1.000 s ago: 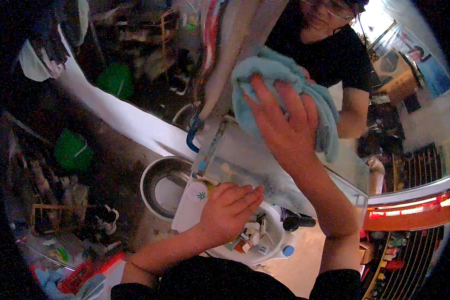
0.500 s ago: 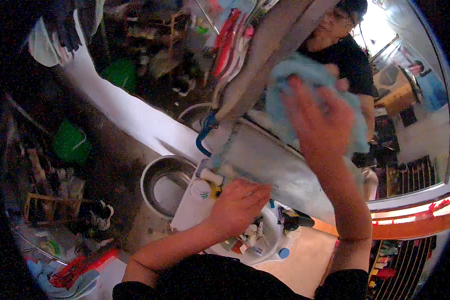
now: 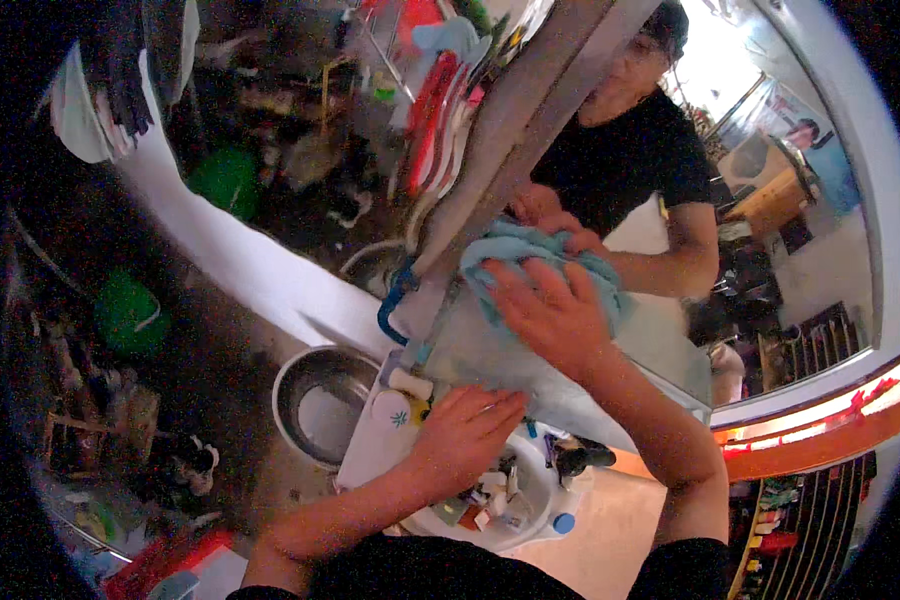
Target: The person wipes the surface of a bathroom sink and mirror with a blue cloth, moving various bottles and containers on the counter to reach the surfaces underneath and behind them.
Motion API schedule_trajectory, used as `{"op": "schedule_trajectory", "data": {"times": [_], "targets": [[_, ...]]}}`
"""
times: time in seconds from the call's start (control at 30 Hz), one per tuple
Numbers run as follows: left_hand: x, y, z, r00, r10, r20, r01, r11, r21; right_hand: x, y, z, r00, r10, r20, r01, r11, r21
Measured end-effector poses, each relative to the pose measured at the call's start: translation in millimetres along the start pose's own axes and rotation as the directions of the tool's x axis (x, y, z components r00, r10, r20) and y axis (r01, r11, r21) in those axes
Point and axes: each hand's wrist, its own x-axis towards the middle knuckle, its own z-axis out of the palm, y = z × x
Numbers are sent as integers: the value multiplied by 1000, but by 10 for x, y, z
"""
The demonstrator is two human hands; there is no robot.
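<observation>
A crumpled light blue cloth (image 3: 485, 265) lies against a large mirror (image 3: 500, 350), with my right hand (image 3: 555, 320) pressing it there, fingers spread over the cloth. The mirror doubles the cloth and my arm. My left hand (image 3: 460, 430) is lower down by the mirror's bottom edge, its fingers stretched out and close together, holding nothing that I can see. What its fingertips touch is hidden. Beside that hand stand a white round-lidded container (image 3: 390, 407) and a white cylindrical item (image 3: 410, 383). Below it, a white oval basin (image 3: 542, 490) holds several small things.
A round metal basin (image 3: 290, 412) stands to the left of the white shelf top. A dark object (image 3: 582, 458) and a blue cap (image 3: 564, 522) are at the oval basin's right side. An orange band (image 3: 800, 445) runs under the mirror. A green container (image 3: 130, 315) stands far left.
My right hand has moved the cloth down and to the left across the mirror. My left hand stays by the mirror's lower edge. The view has shifted slightly.
</observation>
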Motion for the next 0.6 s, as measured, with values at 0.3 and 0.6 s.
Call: {"op": "schedule_trajectory", "data": {"times": [0.3,0.6], "targets": [[-55,-98,177,1000,-8,8,8,1000,17,851,1181,-1044,867,234,-439,-403,847,-345],[-80,-258,205,999,47,16,-47,999,8,-308,45,374,995,-87,43,91,989,-117]]}}
